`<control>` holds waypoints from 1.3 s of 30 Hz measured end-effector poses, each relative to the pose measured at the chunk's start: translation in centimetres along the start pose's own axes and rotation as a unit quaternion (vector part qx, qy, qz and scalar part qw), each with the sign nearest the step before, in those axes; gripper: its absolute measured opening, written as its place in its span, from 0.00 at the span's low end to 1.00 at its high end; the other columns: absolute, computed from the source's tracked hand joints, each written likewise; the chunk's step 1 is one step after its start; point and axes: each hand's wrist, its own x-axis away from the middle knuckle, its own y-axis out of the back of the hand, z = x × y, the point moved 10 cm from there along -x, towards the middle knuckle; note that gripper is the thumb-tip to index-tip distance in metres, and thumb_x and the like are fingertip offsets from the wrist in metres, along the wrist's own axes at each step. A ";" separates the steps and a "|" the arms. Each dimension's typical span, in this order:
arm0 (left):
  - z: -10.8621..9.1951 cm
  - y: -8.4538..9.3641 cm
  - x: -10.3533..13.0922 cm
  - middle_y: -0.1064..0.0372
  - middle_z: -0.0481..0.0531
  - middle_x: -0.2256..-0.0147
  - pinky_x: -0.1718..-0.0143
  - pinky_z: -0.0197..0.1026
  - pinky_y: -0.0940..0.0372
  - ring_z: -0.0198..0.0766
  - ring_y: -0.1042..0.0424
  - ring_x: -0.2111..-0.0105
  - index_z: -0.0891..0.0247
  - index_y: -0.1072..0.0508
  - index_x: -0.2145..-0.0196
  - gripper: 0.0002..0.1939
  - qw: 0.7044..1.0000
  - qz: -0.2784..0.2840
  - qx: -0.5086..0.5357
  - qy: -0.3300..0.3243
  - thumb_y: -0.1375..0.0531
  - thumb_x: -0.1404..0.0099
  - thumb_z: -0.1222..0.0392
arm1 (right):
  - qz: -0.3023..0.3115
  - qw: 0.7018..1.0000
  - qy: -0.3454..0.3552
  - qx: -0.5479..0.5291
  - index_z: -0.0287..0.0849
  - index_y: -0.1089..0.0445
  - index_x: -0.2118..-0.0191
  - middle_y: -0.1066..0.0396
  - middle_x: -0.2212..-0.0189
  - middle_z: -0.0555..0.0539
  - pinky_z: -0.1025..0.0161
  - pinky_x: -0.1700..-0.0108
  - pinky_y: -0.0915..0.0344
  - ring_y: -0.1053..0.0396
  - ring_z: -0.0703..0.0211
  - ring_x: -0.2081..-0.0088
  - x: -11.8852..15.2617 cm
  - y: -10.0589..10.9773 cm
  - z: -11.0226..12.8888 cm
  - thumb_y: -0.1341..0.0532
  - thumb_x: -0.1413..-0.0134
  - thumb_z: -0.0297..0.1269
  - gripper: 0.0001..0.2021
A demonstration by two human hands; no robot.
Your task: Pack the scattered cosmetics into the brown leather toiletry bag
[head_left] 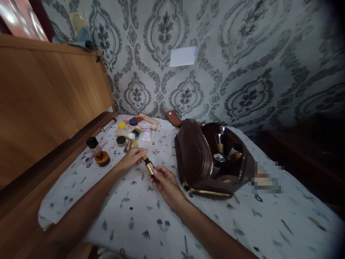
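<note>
- Nearest, the right hand [168, 185] comes in just left of the brown bag [192, 153]; its grip is a pinch of thumb and fingers on the dark lower end of a small bottle [149, 168].
- That small bottle lies left of the brown bag, well apart from it, seemingly held above the patterned cloth [140, 219]. Its long axis slants: dark end toward the bag side and the wearer, gold end away to the left.
- Farther left of the bag, the left hand [134, 158] has its grip closed around the gold end; how firmly, I cannot tell.
- Of the two, the right hand is nearer the bag, and the bag lies on that hand's side of the small bottle.
- The bag itself gapes, its gold zip undone, with a silver-topped container [220, 142] among others inside.
- Well left of the bag, past the left forearm, sit an amber jar [102, 158] and a black-capped bottle [93, 145].
- Farther off, left of the bag, cluster a green-lidded jar [121, 141], a pink-and-white tube [147, 133] and a blue-lidded jar [133, 123].
- Behind the bag rises the damask-patterned wall [185, 95].
</note>
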 end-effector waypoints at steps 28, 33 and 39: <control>-0.3 -0.3 0.4 0.38 0.44 0.79 0.79 0.33 0.48 0.29 0.42 0.80 0.65 0.31 0.70 0.20 0.995 0.053 0.077 0.017 0.39 0.39 0.42 | 0.011 1.000 -0.005 0.007 0.39 0.31 0.69 0.27 0.74 0.53 0.70 0.72 0.38 0.31 0.68 0.76 -0.3 0.1 -0.2 0.23 0.69 0.46 0.24; -0.8 -0.2 0.5 0.31 0.50 0.69 0.76 0.33 0.42 0.32 0.35 0.73 0.66 0.26 0.60 0.21 0.992 0.069 0.104 -0.003 0.35 0.42 0.45 | 0.012 1.000 -0.005 0.007 0.38 0.31 0.69 0.28 0.74 0.53 0.71 0.72 0.39 0.31 0.69 0.76 -0.2 0.0 -0.1 0.23 0.68 0.46 0.23; 0.3 -0.6 0.4 0.31 0.49 0.71 0.81 0.31 0.47 0.32 0.34 0.75 0.64 0.28 0.55 0.24 0.990 0.069 0.119 0.028 0.38 0.39 0.42 | 0.010 1.000 -0.004 0.004 0.39 0.31 0.69 0.28 0.75 0.53 0.71 0.72 0.39 0.31 0.69 0.76 -0.1 0.0 -0.1 0.23 0.69 0.46 0.23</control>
